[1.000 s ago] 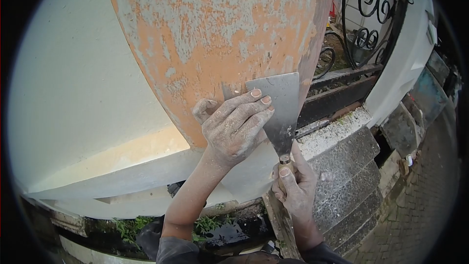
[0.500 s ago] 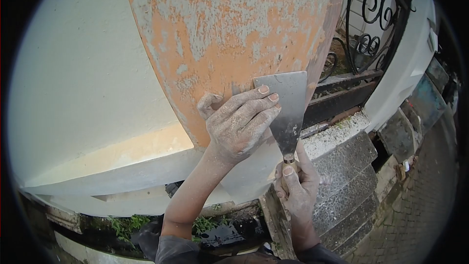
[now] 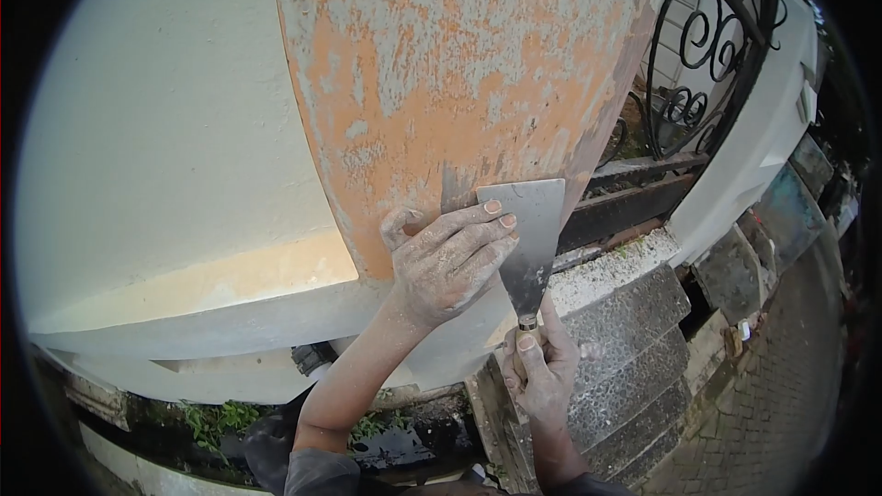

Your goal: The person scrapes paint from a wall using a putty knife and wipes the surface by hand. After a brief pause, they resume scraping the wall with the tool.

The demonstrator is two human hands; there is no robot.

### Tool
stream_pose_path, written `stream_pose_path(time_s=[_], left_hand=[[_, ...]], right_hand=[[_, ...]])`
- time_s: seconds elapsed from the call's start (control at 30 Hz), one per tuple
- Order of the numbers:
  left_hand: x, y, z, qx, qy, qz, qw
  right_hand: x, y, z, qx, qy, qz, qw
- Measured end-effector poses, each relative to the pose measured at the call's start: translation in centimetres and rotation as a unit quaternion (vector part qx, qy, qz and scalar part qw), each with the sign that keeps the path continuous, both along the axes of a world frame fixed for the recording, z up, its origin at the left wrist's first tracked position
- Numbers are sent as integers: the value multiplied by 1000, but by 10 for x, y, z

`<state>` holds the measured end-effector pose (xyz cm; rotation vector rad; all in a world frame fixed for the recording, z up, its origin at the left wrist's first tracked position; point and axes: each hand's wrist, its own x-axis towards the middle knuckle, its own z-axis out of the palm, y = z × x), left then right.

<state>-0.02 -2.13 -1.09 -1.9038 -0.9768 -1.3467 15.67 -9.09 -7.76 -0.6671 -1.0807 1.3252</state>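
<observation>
My right hand (image 3: 544, 372) is closed round the handle of a putty knife (image 3: 535, 225), its thumb along the handle. The wide metal blade points up against a pillar (image 3: 418, 142) with patchy orange and grey paint. My left hand (image 3: 450, 262), coated in pale dust, lies over the left side of the blade with its fingers stretched out. Two of its fingertips rest on the metal. The left thumb is spread away, beside the orange surface. Bare grey streaks show just above and left of the blade's edge.
A smooth pale wall (image 3: 184, 129) with a ledge (image 3: 211, 285) adjoins the pillar on the left. Black wrought-iron fencing (image 3: 689, 110) stands at right. Below it are stepped speckled slabs (image 3: 625, 340) and a brick-paved path (image 3: 753, 404). A ditch with green plants (image 3: 216, 422) runs underneath.
Both hands and the putty knife have moved down the pillar and slightly left. The blade's edge sits lower against the paint. The view has also shifted a little.
</observation>
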Motion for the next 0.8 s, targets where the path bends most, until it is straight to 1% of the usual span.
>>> stream_pose_path(time_s=[0.03,0.1,0.2,0.23,0.27,0.3,0.33,0.37,0.47,0.5,0.6,0.73,0.8], left_hand=[[-2,1,6,5,6,-2,1000],[0,-3,-5,-5,-6,3,1000],[-1,-1,-5,19,-16,10,1000],[-2,-1,-4,25,-15,10,1000],[-1,-1,-3,28,-14,9,999],[-1,-1,11,-1,-25,-10,1000],[0,-1,9,1,-26,-6,1000],[0,-1,6,5,-27,-1,1000],[-1,-4,-12,4,-27,5,1000],[-1,-5,-16,0,-26,5,1000],[1,1,8,8,-44,-19,999],[1,-3,-5,6,-47,-9,999],[-1,-3,-7,6,-37,-7,999]], right_hand=[[-4,2,3,8,19,-1,1000],[-9,6,10,21,52,-5,998],[1,-2,-7,24,16,32,999],[1,-1,-2,42,7,18,999],[0,-1,10,29,0,6,1000],[-3,0,27,18,-6,-7,1000],[-4,-1,35,7,-14,-21,1000],[-5,0,31,18,10,-9,1000],[3,-5,-2,37,-3,18,999],[3,-3,-3,48,-17,16,999],[-2,1,29,17,-28,-21,999],[3,-8,11,25,-17,13,999],[-1,-4,14,12,-25,-5,1000]])
